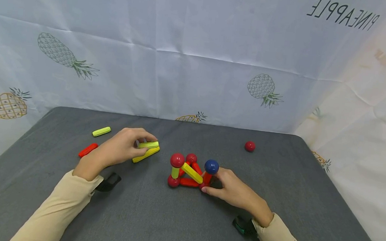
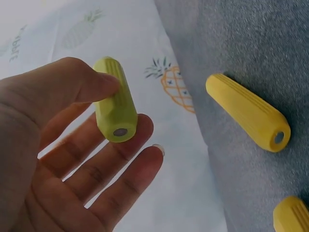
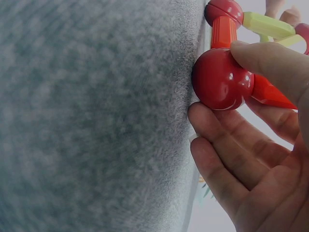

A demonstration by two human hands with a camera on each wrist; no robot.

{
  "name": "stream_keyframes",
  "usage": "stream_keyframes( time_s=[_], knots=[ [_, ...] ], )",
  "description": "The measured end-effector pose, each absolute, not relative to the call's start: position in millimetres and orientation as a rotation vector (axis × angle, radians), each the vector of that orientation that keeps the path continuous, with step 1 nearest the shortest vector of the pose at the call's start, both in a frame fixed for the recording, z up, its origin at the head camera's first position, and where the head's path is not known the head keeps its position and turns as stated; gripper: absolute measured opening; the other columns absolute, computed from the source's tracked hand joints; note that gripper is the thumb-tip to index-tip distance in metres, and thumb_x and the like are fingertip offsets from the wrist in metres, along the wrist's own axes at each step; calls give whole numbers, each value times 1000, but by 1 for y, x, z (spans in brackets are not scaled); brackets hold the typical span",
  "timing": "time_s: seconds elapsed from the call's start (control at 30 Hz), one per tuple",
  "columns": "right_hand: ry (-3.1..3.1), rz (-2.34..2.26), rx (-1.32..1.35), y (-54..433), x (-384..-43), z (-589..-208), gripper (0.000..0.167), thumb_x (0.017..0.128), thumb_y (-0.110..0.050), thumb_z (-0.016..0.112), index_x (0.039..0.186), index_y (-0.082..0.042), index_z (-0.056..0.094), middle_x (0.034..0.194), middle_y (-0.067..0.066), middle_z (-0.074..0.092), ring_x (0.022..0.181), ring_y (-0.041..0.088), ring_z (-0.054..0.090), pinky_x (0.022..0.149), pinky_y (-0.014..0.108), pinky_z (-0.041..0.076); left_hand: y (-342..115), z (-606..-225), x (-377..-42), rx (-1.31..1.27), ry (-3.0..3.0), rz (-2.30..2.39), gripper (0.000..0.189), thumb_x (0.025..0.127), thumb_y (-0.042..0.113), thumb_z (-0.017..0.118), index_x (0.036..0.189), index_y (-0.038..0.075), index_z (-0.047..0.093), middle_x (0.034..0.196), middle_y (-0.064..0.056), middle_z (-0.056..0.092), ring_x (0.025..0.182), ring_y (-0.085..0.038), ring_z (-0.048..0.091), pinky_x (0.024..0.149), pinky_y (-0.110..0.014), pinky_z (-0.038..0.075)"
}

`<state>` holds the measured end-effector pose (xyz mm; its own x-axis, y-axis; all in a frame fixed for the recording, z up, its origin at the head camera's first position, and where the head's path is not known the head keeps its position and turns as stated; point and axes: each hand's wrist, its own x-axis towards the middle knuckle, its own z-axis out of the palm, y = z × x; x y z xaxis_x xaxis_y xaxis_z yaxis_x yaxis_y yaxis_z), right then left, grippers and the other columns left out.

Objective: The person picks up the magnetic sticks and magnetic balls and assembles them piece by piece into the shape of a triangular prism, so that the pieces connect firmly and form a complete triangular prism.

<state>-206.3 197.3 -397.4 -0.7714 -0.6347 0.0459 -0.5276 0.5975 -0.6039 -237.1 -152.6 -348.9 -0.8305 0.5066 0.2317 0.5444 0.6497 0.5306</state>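
Note:
My left hand (image 1: 118,147) pinches a yellow-green magnetic stick (image 2: 116,104) between thumb and fingers, its metal end showing in the left wrist view. A yellow stick (image 1: 146,154) lies on the table just below that hand. At the middle of the table stands a frame of magnetic sticks and balls. Red sticks (image 1: 189,182) form its base, and a yellow stick (image 1: 192,172) slants across from an upper red ball (image 1: 177,160). My right hand (image 1: 236,190) grips a lower corner red ball (image 3: 222,79), under the blue ball (image 1: 211,166) at the frame's right.
On the left of the grey table (image 1: 152,214) lie a red stick (image 1: 88,149) and another yellow-green stick (image 1: 102,131). A loose red ball (image 1: 250,146) sits at the back right. A white pineapple-print curtain (image 1: 195,87) hangs behind the table.

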Motion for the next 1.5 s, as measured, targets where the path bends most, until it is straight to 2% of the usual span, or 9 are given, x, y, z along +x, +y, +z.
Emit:
stream_keyframes(
  time_s=[0.5,0.9,1.1,1.5],
  knots=[
    [2626,-902,-993,194,-205,-398,31,91,-30,73,113,-14,60,104,-2,70,95,10,63,89,35,56,-134,-345,-229,-1017,-2578,-970,29,86,-2,70,114,8,72,105,-2,74,85,-12,65,75,-29,56],
    [2618,-897,-1000,189,-202,-398,32,92,-33,72,115,-13,61,107,-1,70,98,10,64,90,36,56,-116,-334,-214,-1106,-2443,-1086,29,85,-1,73,113,8,73,104,-1,75,84,-7,65,76,-30,57],
    [2611,-906,-1029,188,-202,-398,31,92,-34,71,114,-15,60,107,-1,70,98,9,65,89,35,55,-108,-333,-210,-1171,-2341,-1103,29,84,-2,74,111,6,73,103,-2,75,82,-6,65,75,-25,57],
    [2597,-925,-1033,188,-201,-398,32,92,-34,71,116,-14,60,108,-1,70,99,10,65,90,35,55,-90,-334,-200,-1252,-2276,-1180,29,85,-3,73,112,6,72,108,-5,75,90,-12,69,79,-27,57]
  ],
)
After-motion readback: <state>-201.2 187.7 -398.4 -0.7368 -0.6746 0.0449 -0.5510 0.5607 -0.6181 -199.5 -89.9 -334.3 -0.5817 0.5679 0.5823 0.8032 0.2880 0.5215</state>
